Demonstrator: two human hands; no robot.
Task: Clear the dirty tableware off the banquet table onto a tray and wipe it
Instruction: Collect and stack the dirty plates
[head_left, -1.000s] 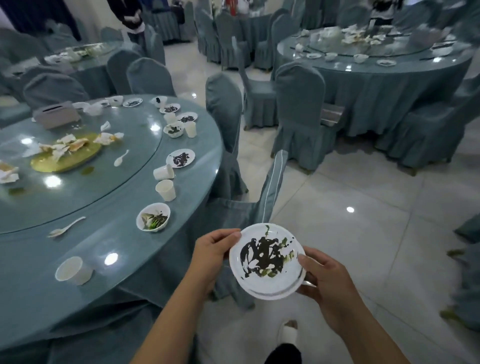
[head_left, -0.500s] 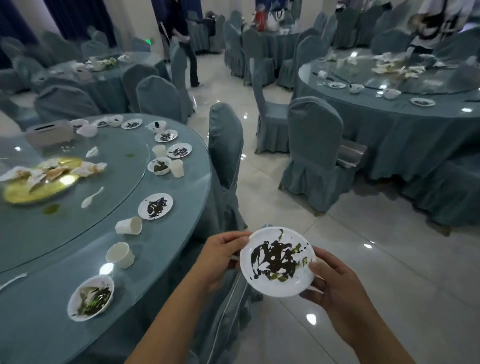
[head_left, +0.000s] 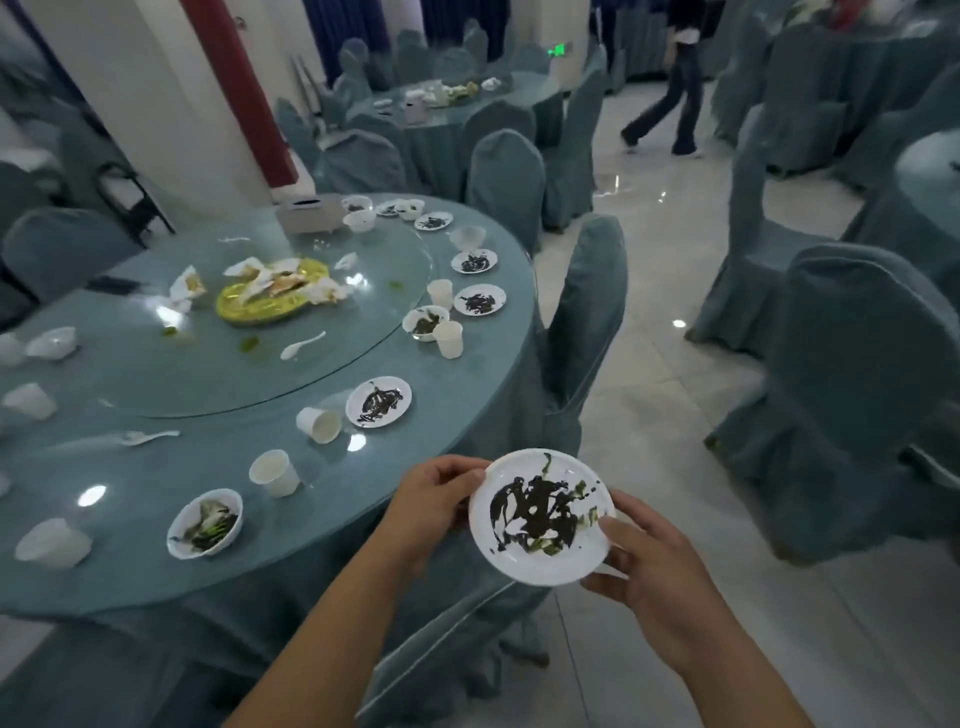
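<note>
Two hands carry our dirty plate (head_left: 540, 517) off the bench (head_left: 457, 364): left hand (head_left: 434, 506) pinching its rim, right hand (head_left: 647, 558) gripping beneath. Tilt it and we risk sauce sliding onto the floor (head_left: 675, 415).

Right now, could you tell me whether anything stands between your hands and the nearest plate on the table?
Nothing visible blocks it: the nearest plate sits near the table edge, a tipped cup beside it. The left hand and right hand both hold a dirty plate.
</note>
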